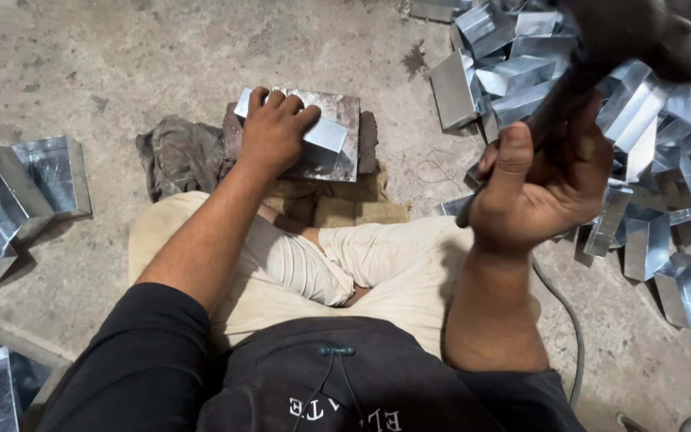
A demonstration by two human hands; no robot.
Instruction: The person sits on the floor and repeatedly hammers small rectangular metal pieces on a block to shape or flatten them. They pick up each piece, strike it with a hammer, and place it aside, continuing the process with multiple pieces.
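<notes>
**Folded sheet-metal piece pinned on a steel block, hammer raised**

A folded sheet-metal piece (323, 138) is held flat on a worn steel block (344, 108), which is seated on a brown slab (369, 136) on the concrete floor (121, 56). The piece is pressed down by the left hand (275, 132), whose fingers (285, 102) are curled over its far edge and closed on it. The metal is seen as bright grey, with a sharp lengthwise fold and a dull sheen; its left end is covered by the hand.

A dark hammer (593, 48) is gripped by the right hand (541, 180), the fingers wrapped shut round the handle and the thumb laid along it; the head is blurred at the top right of the view, above and to the right of the block.

Just left of the slab a crumpled grey rag (177, 152) is found, and a piece of brown sacking (337, 204) lies at its near side. A loose heap of bent metal pieces (641, 152) is spread over the floor on the right, partly hidden by the hammer hand. Two larger folded pieces (17, 192) are set well apart on the left. A grey cable (569, 320) is trailed by the right knee.

Bare floor is left beyond the block and between it and each pile; the near side is closed off by the crossed legs (345, 264).
</notes>
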